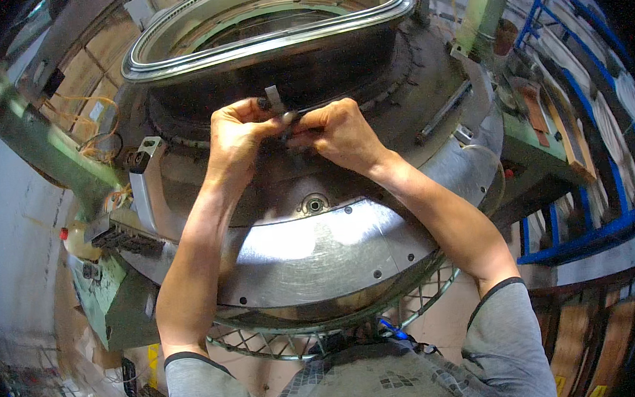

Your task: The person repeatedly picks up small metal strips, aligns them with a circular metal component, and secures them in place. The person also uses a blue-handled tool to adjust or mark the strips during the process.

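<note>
My left hand (236,134) and my right hand (338,132) meet at the dark upper wall of a large round metal machine (321,250). Both pinch a thin dark strip or cord (303,112) that runs rightward along the black ribbed band (398,80). A small grey metal clip (274,97) stands upright just above my fingertips. The fingertips hide where the strip ends. Above the hands sits a shiny oval metal ring (260,35) on top of the machine.
A polished curved metal skirt with screws wraps the machine's front, above a wire mesh guard (415,303). A grey bracket (145,182) sticks out at left. Green frame parts (108,289) stand at left. Blue racking (589,237) and wooden boards lie at right.
</note>
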